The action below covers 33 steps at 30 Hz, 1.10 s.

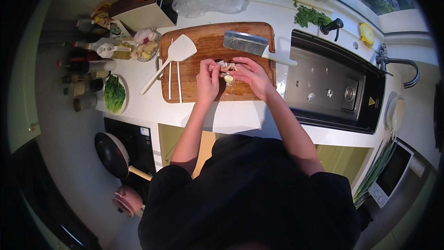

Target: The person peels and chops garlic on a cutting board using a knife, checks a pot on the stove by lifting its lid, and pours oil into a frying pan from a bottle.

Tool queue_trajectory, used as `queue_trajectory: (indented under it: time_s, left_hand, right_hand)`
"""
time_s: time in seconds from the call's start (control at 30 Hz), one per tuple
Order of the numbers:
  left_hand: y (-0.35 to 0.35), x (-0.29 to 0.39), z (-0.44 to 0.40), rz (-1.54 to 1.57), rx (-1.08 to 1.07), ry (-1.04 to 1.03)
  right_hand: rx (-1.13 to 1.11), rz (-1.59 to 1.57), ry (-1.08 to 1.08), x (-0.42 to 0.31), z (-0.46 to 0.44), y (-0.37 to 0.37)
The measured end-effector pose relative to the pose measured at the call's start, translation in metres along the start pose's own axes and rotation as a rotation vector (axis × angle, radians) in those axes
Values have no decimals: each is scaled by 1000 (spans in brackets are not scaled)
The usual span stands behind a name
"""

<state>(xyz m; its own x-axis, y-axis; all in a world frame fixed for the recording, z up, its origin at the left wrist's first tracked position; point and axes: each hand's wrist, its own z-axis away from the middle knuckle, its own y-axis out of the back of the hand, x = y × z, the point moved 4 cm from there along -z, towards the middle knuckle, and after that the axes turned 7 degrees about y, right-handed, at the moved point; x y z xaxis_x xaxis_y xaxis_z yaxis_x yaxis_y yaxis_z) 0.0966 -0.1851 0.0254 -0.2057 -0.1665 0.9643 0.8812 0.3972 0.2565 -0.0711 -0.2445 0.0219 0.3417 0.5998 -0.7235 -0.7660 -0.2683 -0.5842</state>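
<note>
At the left of the working area, I am seeing a white spatula (181, 48) lying on the wooden cutting board (196, 85), beside two slim white sticks (180, 83). Near the frame centre, the left hand (208, 79) is holding its fingers curled and narrow; I cannot tell whether they are gripping anything. Between the hands, loose pale skins (226, 66) are lying above a pale clove, apparently garlic (229, 79), low between the fingertips. I am judging the clove light, firm and slightly slippery, the skins thin and easily torn; the sound hold is a gentle fingertip pinch across the clove's broad sides. The right hand (252, 76) is arching around the skins and clove, its fingers partly spread; its grip I cannot confirm. Above it, a cleaver (246, 42) is lying with its handle reaching toward the dark sink (319, 67).
</note>
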Motion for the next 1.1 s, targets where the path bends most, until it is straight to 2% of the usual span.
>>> queue_trajectory:
  time_s: [0.1,0.27,0.37,0.47,0.6,0.63,0.7,0.77,0.8,0.83,0.93,1.0,1.03,1.07,1.1]
  left_hand:
    - [-2,0,1,-31,5,45]
    - [-10,-6,2,-7,-15,166]
    - [-13,-9,1,39,-14,125]
    - [-16,2,0,354,-145,139]
    - [-6,-9,-8,304,-244,271]
    - [-3,-13,-10,176,-223,209]
    - [10,0,-12,224,-29,172]
    - [29,6,-20,261,157,141]
    - [36,21,-22,105,210,155]
    - [30,36,-24,69,197,112]
    - [-32,87,-26,-16,46,49]
    - [-109,125,-16,-268,-120,-280]
    - [-157,127,-8,-189,-263,-346]
    - [-218,104,0,-160,-432,-327]
    - [-278,81,8,-133,-598,-294]
  right_hand:
    - [-79,191,161,5,-2,-6]
    - [-31,332,166,26,-10,11]
    - [1,363,137,27,-10,18]
    - [-22,368,157,17,-6,20]
    - [-81,315,154,15,-5,20]
    - [-54,366,158,17,-6,23]
    - [3,462,159,21,-6,25]
    - [-21,775,362,9,-1,15]
    - [-29,930,460,4,4,7]
    - [-25,908,490,9,2,9]
    - [68,881,493,-16,20,21]
    - [102,663,456,-22,38,65]
    - [199,967,415,-34,62,93]
    - [336,1054,316,-45,91,124]
    - [472,862,420,-63,116,142]
